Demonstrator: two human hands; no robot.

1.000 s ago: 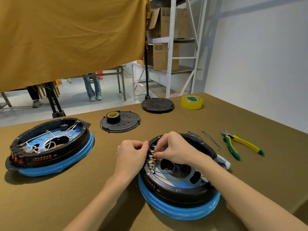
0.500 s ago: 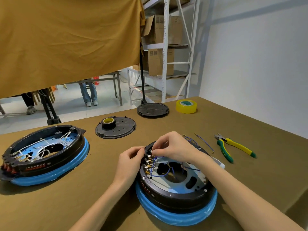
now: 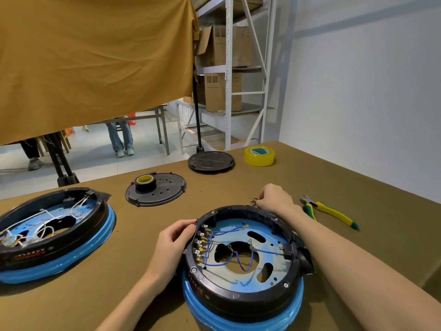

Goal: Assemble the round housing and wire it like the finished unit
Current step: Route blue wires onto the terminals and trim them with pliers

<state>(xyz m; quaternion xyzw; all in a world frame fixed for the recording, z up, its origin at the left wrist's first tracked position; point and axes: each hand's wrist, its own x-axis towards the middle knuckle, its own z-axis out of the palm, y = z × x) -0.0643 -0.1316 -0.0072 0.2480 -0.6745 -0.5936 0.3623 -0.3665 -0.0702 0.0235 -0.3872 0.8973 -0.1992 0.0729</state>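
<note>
Round housing (image 3: 241,263) sits on the bench (image 3: 334,187) at six o'clock, blue wires (image 3: 229,256) looping across its blue plate. Left hand (image 3: 171,244) grips its nine-o'clock rim with curled fingers. Right hand (image 3: 274,198), just past its one-o'clock rim, pinches loose wire terminals (image 3: 253,200).

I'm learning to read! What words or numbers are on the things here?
None can be read.
Red marks on the wired housing: too blurred.
Marks on the front of the housing being wired: too small.
Printed labels on the cardboard boxes: too small.
</note>
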